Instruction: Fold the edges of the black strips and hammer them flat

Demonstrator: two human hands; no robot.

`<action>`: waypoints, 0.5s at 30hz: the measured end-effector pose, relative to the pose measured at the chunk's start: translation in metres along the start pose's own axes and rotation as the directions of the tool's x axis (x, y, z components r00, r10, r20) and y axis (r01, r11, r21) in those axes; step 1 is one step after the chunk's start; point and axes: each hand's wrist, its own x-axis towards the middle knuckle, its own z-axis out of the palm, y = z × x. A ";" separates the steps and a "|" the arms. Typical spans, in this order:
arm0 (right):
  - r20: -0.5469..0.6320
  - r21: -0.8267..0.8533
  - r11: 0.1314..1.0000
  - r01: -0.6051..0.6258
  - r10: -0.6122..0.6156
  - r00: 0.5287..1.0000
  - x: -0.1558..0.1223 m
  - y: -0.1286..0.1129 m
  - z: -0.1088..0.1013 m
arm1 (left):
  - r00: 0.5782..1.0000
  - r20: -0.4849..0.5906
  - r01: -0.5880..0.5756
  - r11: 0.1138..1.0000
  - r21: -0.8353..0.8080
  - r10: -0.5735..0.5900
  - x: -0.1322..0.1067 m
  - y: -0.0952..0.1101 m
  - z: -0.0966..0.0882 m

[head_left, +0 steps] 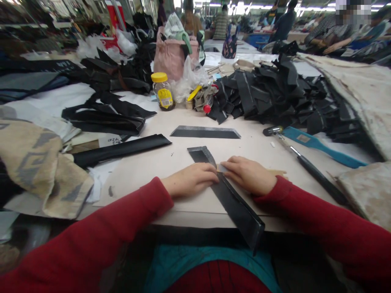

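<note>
Left hand (189,180), right hand (249,175) press black strip (235,199); yellow-lidded jar (163,91) beyond.

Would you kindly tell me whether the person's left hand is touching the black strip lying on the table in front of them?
Touching. The head view shows the left hand lying flat, with its fingertips pressed onto the black strip.

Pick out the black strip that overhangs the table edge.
The strip under the left hand and right hand; the other strips lie farther up the table, untouched.
</note>
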 end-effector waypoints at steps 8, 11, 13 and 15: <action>0.003 -0.013 1.000 0.001 0.000 1.000 0.002 0.000 0.001 | 0.996 -0.058 0.078 0.984 0.160 -0.069 -0.001 -0.025 -0.006; -0.010 -0.003 1.000 -0.008 0.008 1.000 0.008 0.000 0.000 | 0.997 -0.050 0.070 0.984 0.162 -0.062 -0.001 -0.023 -0.006; -0.022 0.005 1.000 -0.008 0.008 1.000 0.013 0.001 0.001 | 0.997 -0.049 0.070 0.984 0.161 -0.063 -0.001 -0.023 -0.006; -0.033 0.009 1.000 0.000 0.000 0.999 0.018 0.002 0.001 | 0.997 -0.051 0.070 0.985 0.161 -0.063 -0.001 -0.023 -0.006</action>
